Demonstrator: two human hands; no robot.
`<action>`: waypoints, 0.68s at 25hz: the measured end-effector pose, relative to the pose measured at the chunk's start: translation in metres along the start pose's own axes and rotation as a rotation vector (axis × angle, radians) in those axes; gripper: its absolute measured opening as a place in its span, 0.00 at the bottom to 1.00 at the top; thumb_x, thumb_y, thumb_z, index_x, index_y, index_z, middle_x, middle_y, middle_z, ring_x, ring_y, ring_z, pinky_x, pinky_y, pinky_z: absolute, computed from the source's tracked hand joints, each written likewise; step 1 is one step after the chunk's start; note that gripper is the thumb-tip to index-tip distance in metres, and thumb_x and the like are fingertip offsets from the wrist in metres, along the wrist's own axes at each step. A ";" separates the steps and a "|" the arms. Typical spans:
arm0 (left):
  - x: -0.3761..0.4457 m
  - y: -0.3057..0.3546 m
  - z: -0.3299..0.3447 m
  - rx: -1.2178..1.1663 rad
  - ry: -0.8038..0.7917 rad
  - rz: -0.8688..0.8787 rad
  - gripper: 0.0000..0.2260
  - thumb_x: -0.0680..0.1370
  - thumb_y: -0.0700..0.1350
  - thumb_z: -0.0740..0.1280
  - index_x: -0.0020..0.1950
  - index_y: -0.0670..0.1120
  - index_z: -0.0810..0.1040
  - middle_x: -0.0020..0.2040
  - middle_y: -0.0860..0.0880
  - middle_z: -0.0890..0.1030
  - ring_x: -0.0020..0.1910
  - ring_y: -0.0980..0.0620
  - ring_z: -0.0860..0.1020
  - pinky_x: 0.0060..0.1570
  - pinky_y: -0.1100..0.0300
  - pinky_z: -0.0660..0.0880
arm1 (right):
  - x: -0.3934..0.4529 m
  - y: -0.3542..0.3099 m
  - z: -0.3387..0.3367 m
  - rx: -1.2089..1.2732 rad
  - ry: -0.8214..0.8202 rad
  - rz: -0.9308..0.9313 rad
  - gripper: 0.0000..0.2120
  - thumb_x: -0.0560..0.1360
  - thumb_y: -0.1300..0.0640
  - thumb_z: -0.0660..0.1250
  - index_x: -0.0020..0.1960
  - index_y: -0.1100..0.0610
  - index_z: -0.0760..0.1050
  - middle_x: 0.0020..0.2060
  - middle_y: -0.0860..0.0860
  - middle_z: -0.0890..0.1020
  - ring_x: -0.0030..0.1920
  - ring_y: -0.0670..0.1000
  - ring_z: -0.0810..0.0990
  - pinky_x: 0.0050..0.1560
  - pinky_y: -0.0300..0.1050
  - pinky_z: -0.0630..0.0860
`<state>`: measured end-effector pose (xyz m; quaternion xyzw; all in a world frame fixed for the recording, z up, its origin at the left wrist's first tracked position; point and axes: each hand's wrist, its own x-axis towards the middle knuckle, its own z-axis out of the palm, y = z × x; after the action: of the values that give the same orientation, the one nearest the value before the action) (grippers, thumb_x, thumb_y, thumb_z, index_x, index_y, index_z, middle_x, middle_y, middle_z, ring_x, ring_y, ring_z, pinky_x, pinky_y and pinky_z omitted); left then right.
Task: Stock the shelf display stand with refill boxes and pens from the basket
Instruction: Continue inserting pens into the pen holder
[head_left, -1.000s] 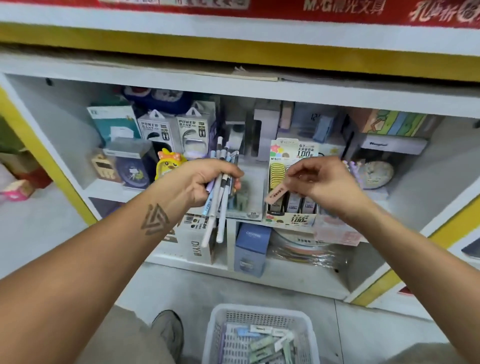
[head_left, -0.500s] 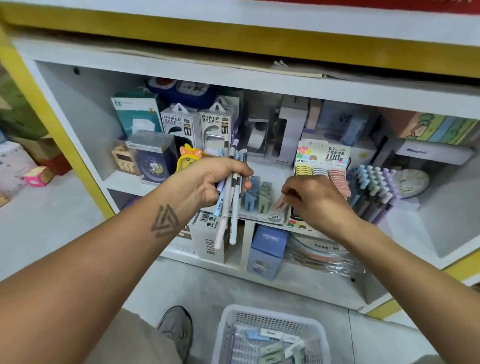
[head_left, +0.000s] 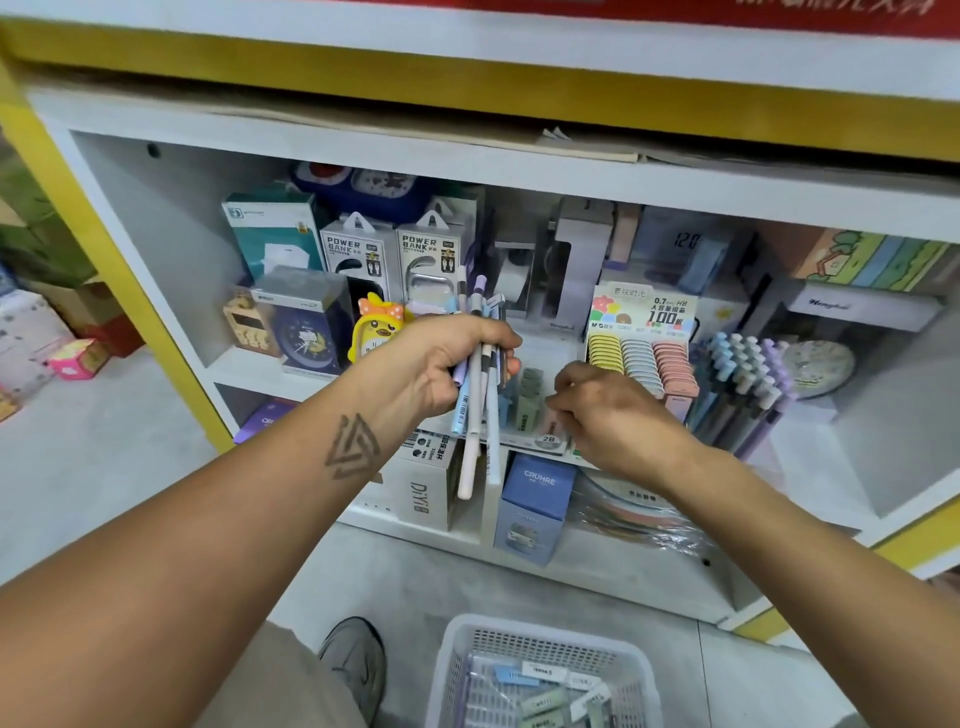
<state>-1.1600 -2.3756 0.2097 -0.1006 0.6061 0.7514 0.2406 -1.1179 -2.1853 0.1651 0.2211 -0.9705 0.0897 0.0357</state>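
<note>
Now my left hand (head_left: 441, 364) is curled tight round a bundle of pens (head_left: 480, 405), slim pastel barrels in white, blue and lilac, held upright before the shelf. My right hand (head_left: 613, 415) reaches into the stand (head_left: 641, 317), fingers bent at a slot; whether they pinch a refill box I cannot tell. The cardboard stand holds ridged rows of yellow, grey and pink refill boxes (head_left: 639, 358). Below on the floor sits the basket (head_left: 545, 639), white perforated plastic, with flat boxes inside.
</note>
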 end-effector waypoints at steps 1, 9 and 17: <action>0.000 0.000 0.004 -0.009 0.005 0.007 0.04 0.78 0.33 0.66 0.44 0.38 0.73 0.28 0.43 0.77 0.22 0.51 0.78 0.22 0.63 0.75 | 0.000 -0.003 -0.003 0.085 0.034 0.040 0.09 0.80 0.61 0.63 0.53 0.56 0.82 0.49 0.50 0.79 0.48 0.52 0.79 0.49 0.47 0.76; 0.013 -0.003 0.059 -0.074 0.025 0.007 0.03 0.75 0.33 0.69 0.44 0.38 0.76 0.32 0.41 0.77 0.26 0.48 0.78 0.27 0.57 0.79 | -0.030 -0.011 -0.033 1.314 0.107 0.275 0.14 0.73 0.59 0.75 0.50 0.62 0.71 0.28 0.56 0.82 0.23 0.51 0.75 0.22 0.38 0.67; 0.024 -0.015 0.122 -0.134 -0.053 -0.026 0.03 0.76 0.34 0.69 0.43 0.40 0.77 0.27 0.44 0.78 0.25 0.50 0.79 0.26 0.59 0.78 | -0.081 0.036 -0.061 1.261 0.035 0.305 0.19 0.73 0.69 0.73 0.60 0.60 0.70 0.30 0.60 0.79 0.24 0.53 0.75 0.25 0.43 0.73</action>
<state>-1.1565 -2.2507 0.2160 -0.1044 0.5466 0.7894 0.2591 -1.0588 -2.1081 0.2105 0.0579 -0.7513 0.6500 -0.0985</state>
